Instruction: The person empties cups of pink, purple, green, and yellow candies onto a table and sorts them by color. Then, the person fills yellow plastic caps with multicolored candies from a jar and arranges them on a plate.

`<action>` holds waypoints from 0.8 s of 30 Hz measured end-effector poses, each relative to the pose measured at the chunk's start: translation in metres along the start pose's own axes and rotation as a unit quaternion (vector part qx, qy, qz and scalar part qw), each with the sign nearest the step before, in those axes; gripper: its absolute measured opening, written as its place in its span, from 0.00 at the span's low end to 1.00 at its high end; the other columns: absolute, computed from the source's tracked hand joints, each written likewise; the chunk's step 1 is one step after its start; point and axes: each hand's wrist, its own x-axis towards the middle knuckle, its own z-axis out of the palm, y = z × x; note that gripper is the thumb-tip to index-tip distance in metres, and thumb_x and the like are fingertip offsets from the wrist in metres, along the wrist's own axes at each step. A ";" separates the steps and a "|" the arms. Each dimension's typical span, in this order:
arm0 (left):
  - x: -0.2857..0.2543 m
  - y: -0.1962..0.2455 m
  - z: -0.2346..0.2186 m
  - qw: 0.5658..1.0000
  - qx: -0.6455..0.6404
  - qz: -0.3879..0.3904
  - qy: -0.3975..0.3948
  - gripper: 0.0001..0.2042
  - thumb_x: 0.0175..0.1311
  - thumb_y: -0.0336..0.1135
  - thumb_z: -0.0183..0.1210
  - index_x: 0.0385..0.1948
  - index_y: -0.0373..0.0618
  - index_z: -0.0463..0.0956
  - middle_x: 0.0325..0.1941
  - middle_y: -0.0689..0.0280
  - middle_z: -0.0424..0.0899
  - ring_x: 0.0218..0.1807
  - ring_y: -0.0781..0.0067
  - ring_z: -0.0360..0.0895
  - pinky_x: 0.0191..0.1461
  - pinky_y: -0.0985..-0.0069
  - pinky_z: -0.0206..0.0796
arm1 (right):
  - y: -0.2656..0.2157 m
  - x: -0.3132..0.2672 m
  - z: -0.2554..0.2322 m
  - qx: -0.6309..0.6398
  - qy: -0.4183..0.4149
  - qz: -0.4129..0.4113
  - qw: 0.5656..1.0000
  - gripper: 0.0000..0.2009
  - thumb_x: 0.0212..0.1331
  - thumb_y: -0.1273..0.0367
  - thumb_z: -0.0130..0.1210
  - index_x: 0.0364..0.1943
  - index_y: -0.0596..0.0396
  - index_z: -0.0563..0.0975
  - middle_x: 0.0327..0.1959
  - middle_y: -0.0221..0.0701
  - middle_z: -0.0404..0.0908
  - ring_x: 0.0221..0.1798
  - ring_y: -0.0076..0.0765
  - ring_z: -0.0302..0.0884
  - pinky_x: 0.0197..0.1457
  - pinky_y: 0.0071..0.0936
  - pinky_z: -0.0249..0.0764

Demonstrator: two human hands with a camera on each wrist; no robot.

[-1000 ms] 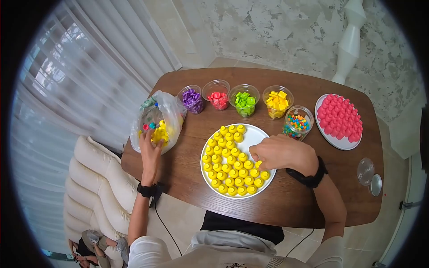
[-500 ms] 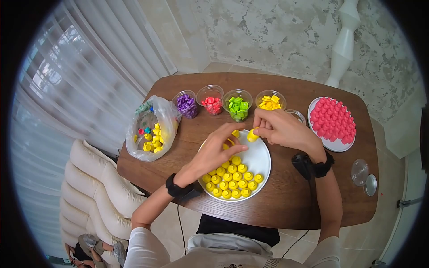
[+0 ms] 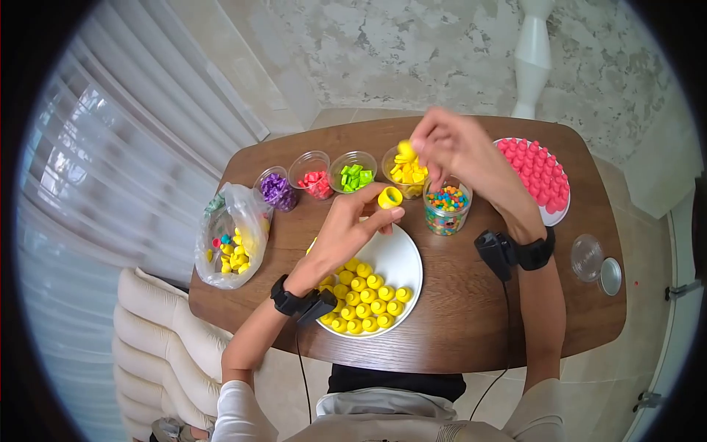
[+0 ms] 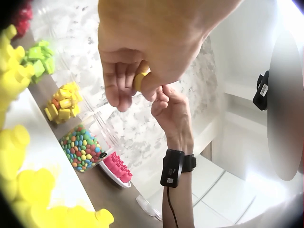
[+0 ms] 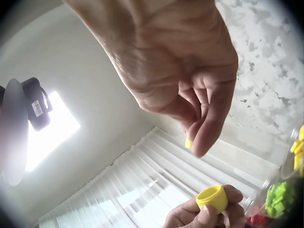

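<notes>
In the head view my left hand point(image 3: 345, 230) pinches a small yellow pot point(image 3: 389, 197) over the far rim of a white plate point(image 3: 398, 261). The pot's open mouth and hollow inside show in the right wrist view. Small yellow pots with knobbed tops point(image 3: 361, 296) stand close together on the plate. Farther right, my right hand point(image 3: 462, 151) is raised beside the cup of yellow pieces, pinching a small yellow piece point(image 5: 188, 143). Fingers hide most of that piece, and it is blurred in the head view.
Clear cups of purple point(image 3: 275, 190), red point(image 3: 315, 184), green point(image 3: 356, 177) and yellow pieces point(image 3: 409, 173) stand along the back, beside a jar of coloured candies point(image 3: 446, 210). A plastic bag point(image 3: 258, 239) lies left. Pink pots point(image 3: 541, 173) fill a plate at right, near round lids point(image 3: 610, 276).
My left hand left the bag for the plate and now holds up an open yellow pot. The right hand moved from the plate up towards the back cups with a small yellow piece.
</notes>
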 end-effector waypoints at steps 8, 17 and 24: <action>0.061 -0.004 0.043 0.789 0.525 0.314 0.047 0.12 0.56 0.28 0.66 0.40 0.38 0.76 0.38 0.55 0.79 0.41 0.50 0.83 0.41 0.58 0.74 | -0.014 -0.003 -0.020 0.050 0.208 -0.091 0.973 0.08 0.75 0.68 0.56 0.44 0.61 0.77 0.32 0.31 0.80 0.28 0.18 0.76 0.30 0.22 0.82; 0.054 0.008 0.019 0.866 0.405 0.274 0.102 0.11 0.59 0.27 0.65 0.43 0.37 0.80 0.36 0.57 0.83 0.37 0.59 0.85 0.40 0.61 0.75 | -0.008 0.000 -0.004 -0.051 0.211 -0.116 0.969 0.07 0.71 0.71 0.58 0.42 0.62 0.76 0.32 0.34 0.84 0.29 0.25 0.80 0.34 0.26 0.79; 0.020 0.006 -0.005 0.992 0.067 0.053 0.092 0.16 0.69 0.34 0.68 0.51 0.34 0.80 0.34 0.68 0.84 0.32 0.82 0.76 0.38 0.78 0.70 | -0.012 -0.006 0.024 -0.249 0.104 -0.116 0.956 0.08 0.67 0.70 0.59 0.41 0.61 0.75 0.31 0.45 0.84 0.37 0.53 0.84 0.39 0.45 0.75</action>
